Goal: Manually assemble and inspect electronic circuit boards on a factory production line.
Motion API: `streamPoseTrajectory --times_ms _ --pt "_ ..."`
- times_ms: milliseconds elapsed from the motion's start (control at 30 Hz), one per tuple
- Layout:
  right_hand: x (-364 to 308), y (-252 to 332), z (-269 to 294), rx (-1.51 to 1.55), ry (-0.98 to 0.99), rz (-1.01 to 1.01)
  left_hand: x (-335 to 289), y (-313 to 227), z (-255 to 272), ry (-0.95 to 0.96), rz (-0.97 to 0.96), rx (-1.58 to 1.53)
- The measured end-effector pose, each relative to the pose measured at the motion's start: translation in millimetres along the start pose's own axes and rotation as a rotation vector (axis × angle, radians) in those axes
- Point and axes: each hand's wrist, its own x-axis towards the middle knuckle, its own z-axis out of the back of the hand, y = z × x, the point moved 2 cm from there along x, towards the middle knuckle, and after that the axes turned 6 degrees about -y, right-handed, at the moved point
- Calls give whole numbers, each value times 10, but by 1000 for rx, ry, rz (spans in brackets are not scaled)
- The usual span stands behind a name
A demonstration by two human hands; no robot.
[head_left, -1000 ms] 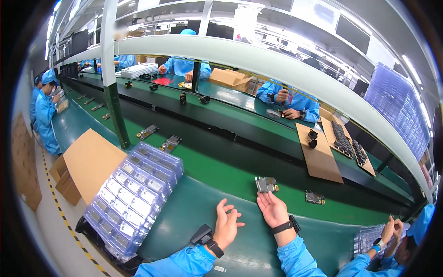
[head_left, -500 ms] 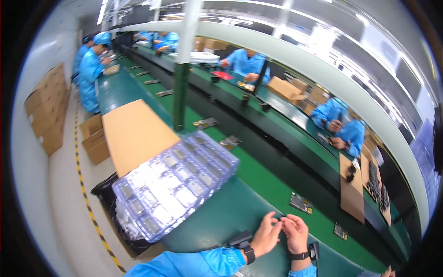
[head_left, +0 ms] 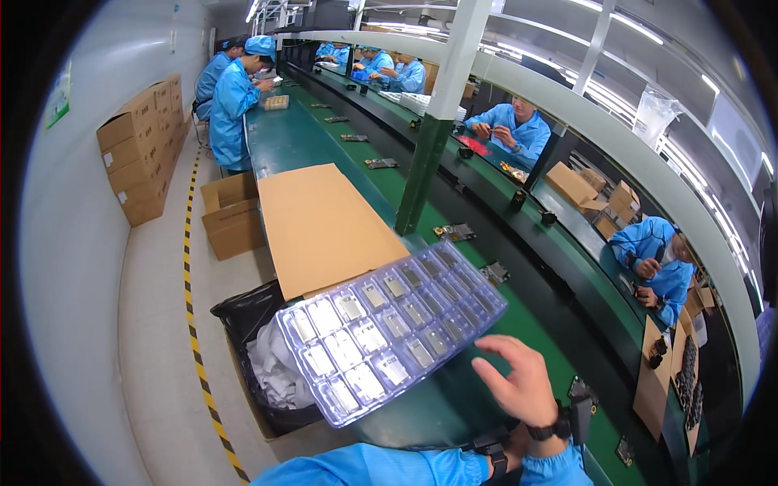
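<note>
Just beside the right-hand end of the clear tray (head_left: 357, 343), your right grip (head_left: 520, 387) is spread, thumb and fingers apart, with nothing in it; you cannot tell whether a fingertip touches the rim. Your left grip (head_left: 515, 445), nearer you than the tray, is mostly hidden behind your right wrist, so you cannot tell how far it is opened or what it has hold of. The green table (head_left: 438, 407) shows between the tray and you, and right of the tray several circuit boards (head_left: 495, 273) lie on a green strip. Left of the tray, a yellow-and-black line (head_left: 189, 296) crosses the pale floor (head_left: 154, 324). Your tray's pockets hold flat silvery pieces (head_left: 343, 348). Behind the tray lies a brown cardboard sheet (head_left: 324, 219); by its left end, a black bag (head_left: 247, 305) holds crumpled white material (head_left: 275, 370).
</note>
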Motion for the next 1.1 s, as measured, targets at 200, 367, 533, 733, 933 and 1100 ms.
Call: streamPoseTrajectory --times_ms 200,367,533,733,933,1100 --pt "730 -170 -401 -128 38 103 36 -133 204 42 63 -52" --pt "1140 -492 -620 -156 -86 200 92 -159 247 103 95 -109" --pt "1384 -757 -778 -234 -68 220 157 -134 319 141 123 -137" --pt "1426 -896 -967 -269 -26 124 225 -120 387 180 153 -159" --pt "1379 -882 -977 -297 -98 141 284 -109 439 211 168 -166" --pt "1382 -786 -1005 -238 -176 141 299 -69 465 229 175 -160"
